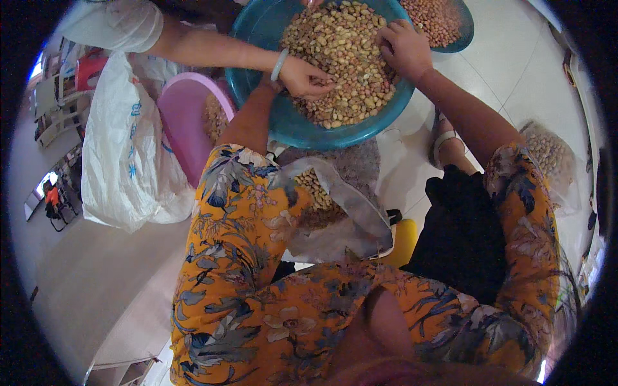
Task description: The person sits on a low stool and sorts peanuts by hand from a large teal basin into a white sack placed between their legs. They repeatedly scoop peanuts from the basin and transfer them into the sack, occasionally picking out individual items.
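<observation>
A large teal plastic basin (333,140) before me holds a heap of what look like peanuts (347,48), mostly pale, some reddish. My right hand (406,52) rests on the heap by the basin's right side, fingers curled; whether anything is in them is hidden. My left forearm (246,118) reaches over the left rim. Another person's bangled wrist and hand cross above it and cover my left hand. That person's hand (306,79) pinches at the peanuts. Part of a further hand (313,4) shows at the top edge.
A second basin (466,29) of reddish kernels is at upper right. A pink basin (183,120) and a white sack (120,154) bearing writing stand left. Below the teal basin lies an opened bag (355,193) with peanuts. A clear bag (550,149) of peanuts sits on the tiled floor.
</observation>
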`<state>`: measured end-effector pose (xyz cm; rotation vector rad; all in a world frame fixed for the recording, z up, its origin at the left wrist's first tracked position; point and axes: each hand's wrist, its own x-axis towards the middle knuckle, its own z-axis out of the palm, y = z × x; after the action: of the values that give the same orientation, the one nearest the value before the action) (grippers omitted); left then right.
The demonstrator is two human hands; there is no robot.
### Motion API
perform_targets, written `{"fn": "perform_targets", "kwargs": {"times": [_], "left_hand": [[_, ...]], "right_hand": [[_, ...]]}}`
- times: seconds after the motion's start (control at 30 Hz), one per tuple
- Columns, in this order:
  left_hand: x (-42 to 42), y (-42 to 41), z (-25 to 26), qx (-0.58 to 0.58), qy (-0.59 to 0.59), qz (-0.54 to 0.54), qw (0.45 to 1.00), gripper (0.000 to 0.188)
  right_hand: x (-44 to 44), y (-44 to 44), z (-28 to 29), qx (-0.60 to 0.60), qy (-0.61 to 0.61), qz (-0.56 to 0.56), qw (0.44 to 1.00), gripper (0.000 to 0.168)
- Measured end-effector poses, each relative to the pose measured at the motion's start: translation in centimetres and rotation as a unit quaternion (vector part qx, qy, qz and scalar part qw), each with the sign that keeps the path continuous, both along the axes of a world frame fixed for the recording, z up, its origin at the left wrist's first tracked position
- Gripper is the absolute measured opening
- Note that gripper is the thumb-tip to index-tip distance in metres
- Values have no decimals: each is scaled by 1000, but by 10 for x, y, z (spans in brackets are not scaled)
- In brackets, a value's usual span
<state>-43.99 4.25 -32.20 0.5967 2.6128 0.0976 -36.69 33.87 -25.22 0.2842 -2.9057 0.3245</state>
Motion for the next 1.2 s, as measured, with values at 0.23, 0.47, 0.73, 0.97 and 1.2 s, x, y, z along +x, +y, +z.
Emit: {"fn": "perform_targets", "kwargs": {"times": [0.23, 0.47, 0.73, 0.97, 1.2], "left_hand": [[-2, 9, -15, -86, -46, -412, 906, 24], [46, 10, 63, 105, -390, 233, 885, 28], [94, 11, 53, 402, -460, 587, 530, 34], [113, 23, 74, 544, -466, 568, 406, 34], [127, 37, 111, 546, -390, 565, 480, 43]], "right_hand": [[2, 2, -4, -29, 47, -3, 998, 17], [0, 0, 16, -26, -12, 4, 1000, 14], [-1, -1, 34, -48, -166, 11, 985, 21], [1, -2, 32, -49, -126, -2, 991, 18], [1, -4, 22, -67, -93, -8, 993, 17]]}}
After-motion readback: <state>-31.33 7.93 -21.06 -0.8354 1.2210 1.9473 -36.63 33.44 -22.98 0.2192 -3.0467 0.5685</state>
